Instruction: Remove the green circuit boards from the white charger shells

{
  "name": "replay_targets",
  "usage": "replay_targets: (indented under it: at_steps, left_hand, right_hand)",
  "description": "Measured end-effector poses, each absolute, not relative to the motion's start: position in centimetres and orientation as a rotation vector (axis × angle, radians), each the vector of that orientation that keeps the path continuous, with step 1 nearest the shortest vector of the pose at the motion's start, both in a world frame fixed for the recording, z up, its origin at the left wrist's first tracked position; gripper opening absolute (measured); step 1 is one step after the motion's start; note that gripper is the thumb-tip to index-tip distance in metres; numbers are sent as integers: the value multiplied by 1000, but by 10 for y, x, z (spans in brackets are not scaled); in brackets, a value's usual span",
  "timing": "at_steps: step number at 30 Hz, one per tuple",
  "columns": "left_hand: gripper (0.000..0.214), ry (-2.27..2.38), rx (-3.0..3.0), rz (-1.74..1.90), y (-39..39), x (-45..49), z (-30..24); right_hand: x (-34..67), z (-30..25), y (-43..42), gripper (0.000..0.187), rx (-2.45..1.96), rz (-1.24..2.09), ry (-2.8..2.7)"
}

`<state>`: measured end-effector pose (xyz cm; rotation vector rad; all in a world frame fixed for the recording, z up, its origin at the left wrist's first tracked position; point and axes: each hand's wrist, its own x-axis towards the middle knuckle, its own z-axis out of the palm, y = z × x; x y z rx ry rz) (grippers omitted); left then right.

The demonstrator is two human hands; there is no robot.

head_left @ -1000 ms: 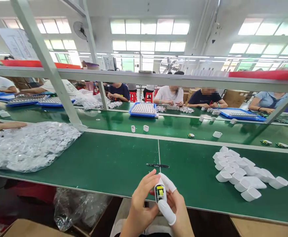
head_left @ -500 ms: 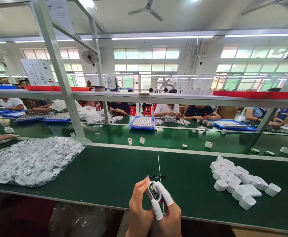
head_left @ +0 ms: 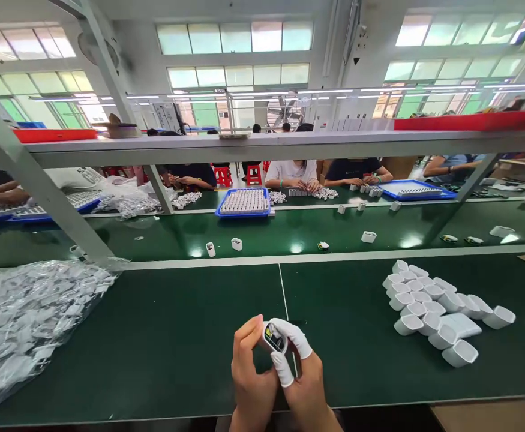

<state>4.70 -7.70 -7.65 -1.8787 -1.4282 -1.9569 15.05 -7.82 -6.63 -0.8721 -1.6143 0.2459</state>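
Observation:
A small white oval plastic housing point(head_left: 267, 345), with a circuit board and yellow-green parts showing in its mouth, is held between both hands above the green bench. My left hand point(head_left: 254, 372) grips its left side with bare fingers. My right hand point(head_left: 302, 372) closes on its right side; white finger cots cover the thumb and forefinger, which press at the opening. Behind the hands a dark thin tool point(head_left: 299, 322) lies on the bench, mostly hidden.
A cluster of white housings point(head_left: 424, 300) stands at right. On the left lies a clear bag of white parts point(head_left: 32, 324). Beyond the ledge, a green belt point(head_left: 266, 231) carries loose housings and circuit boards. Co-workers point(head_left: 293, 174) sit opposite by a blue tray point(head_left: 244, 204); a shelf point(head_left: 262, 144) crosses above.
My view has tilted down and shifted. Both hands keep hold of the housing, slightly turned, and the dark tool is now largely covered by them.

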Motion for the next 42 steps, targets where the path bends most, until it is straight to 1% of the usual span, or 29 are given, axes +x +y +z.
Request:
replay_targets:
  at_steps: [4,6,8,11,13,15,17,22,26,29,31,34,38,42]
  left_hand:
    - [36,-1397,-1957,-1962,-65,46,-83]
    - [39,-1395,-1986,-1953,-62,46,-86]
    - [42,-1426,-2015,-1976,-61,45,-87]
    - [46,-1502,-2031,-2132,-64,45,-85]
    - [46,-1542,-2049,-2255,-66,44,-80]
    - [44,-1526,-2098,-2318,-67,43,-75]
    - [45,-1456,-2168,-2313,-66,41,-74]
    - [49,-1333,-2329,-2186,-64,29,-88]
    - [50,-1276,-2460,-1934,-65,8,-100]
    - [45,-1237,-2474,-1691,-67,-5,-105]
    - [42,-1234,-2449,-1595,-68,-8,-107]
    - [42,-1359,-2378,-1611,-70,-7,-110]
    - [40,-1574,-2391,-1677,-71,-5,-116]
    - [34,-1439,-2459,-1674,-75,-4,-128]
  right_hand:
    - [155,-64,-65,42,-826,203,-1728]
    - [159,-61,-61,44,-844,271,-1785]
    - [161,-59,-59,42,-857,369,-1802]
    - [164,-60,-61,38,-838,577,-1643]
    - [166,-58,-63,36,-813,808,-1487]
    - [167,-52,-63,28,-831,1034,-1381]
    - [169,-43,-60,20,-907,1155,-1353]
    - [172,-28,-50,15,-1030,1187,-1506]
    - [167,-34,-47,12,-1070,1303,-1548]
    - [158,-48,-46,17,-1093,1373,-1540]
    - [152,-57,-45,20,-1132,1320,-1595]
    - [148,-65,-42,22,-1147,1219,-1691]
    - [151,-69,-36,23,-1116,1228,-1770]
    - [159,-78,-38,25,-1143,1205,-1862]
